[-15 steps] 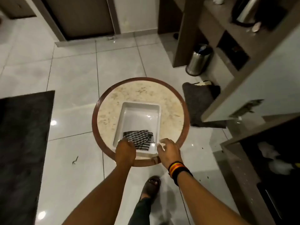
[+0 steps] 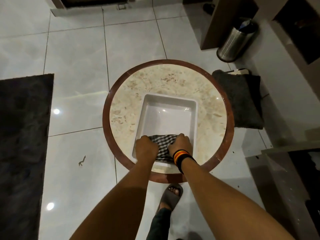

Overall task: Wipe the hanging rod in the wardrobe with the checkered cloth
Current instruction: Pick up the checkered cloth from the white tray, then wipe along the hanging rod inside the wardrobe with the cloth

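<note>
My left hand is closed on the left side of the checkered cloth, knuckles up, as it was half a second ago. What has changed is my right hand: then it rested on the near right rim of the tray, off the fabric; now it has crossed over the rim and its fingers are curled down onto the cloth's right side. So both hands are clenched on the cloth, 1 at each end, with a band of black-and-white check showing between them.

The cloth lies in the near end of the white rectangular tray, whose far part is bare. The tray sits on the round marble-topped table with a dark red rim, and my sandalled foot stands just under the table's near edge. A steel bin stands well apart at the upper right.

I judge this to be the pick-up only: with 2 grips I can lift the cloth and bunch or fold it. The wardrobe rod is not in view, so no wiping has begun.
</note>
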### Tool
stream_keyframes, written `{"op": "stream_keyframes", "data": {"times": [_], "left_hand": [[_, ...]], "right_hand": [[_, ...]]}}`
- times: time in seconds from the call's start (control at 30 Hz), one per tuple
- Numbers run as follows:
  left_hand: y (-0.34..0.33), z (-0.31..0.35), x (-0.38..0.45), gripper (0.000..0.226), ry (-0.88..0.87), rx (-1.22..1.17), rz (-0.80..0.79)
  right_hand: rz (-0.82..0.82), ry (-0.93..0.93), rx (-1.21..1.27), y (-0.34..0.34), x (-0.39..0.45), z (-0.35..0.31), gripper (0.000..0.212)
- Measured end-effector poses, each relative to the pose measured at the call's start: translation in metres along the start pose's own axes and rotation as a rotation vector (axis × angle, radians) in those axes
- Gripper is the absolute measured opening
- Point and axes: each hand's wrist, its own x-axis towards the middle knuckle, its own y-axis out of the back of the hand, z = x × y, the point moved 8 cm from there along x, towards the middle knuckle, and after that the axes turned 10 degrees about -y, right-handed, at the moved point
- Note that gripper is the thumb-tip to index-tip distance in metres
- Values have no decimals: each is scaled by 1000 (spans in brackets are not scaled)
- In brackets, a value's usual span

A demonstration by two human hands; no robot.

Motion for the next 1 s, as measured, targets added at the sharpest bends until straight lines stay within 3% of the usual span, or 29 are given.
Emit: {"op": "stream_keyframes", "data": {"times": [0.17, 0.3, 0.43, 0.63, 0.77, 0.93, 1.0], "left_hand": [[36, 27, -20, 24, -117, -51, 75], [51, 51, -60, 37, -187, -198, 73], [45, 100, -120, 26, -267, -422, -84], [-34, 187, -200, 28, -342, -511, -405], [-67, 286, -285, 30, -621, -352, -509], [-108, 379, -380, 9, -851, -356, -709], [-117, 425, -416, 18, -961, -356, -748]], "right_hand": [[1, 0, 198, 33, -14, -2, 22], [-33, -39, 499, 84, -47, 27, 24], [-66, -95, 719, 153, -86, 84, 26], [86, -133, 783, 270, -136, 197, 24], [258, -246, 936, 347, -185, 290, 21], [425, -379, 957, 434, -253, 377, 32], [521, -418, 1031, 470, -282, 405, 39]]}}
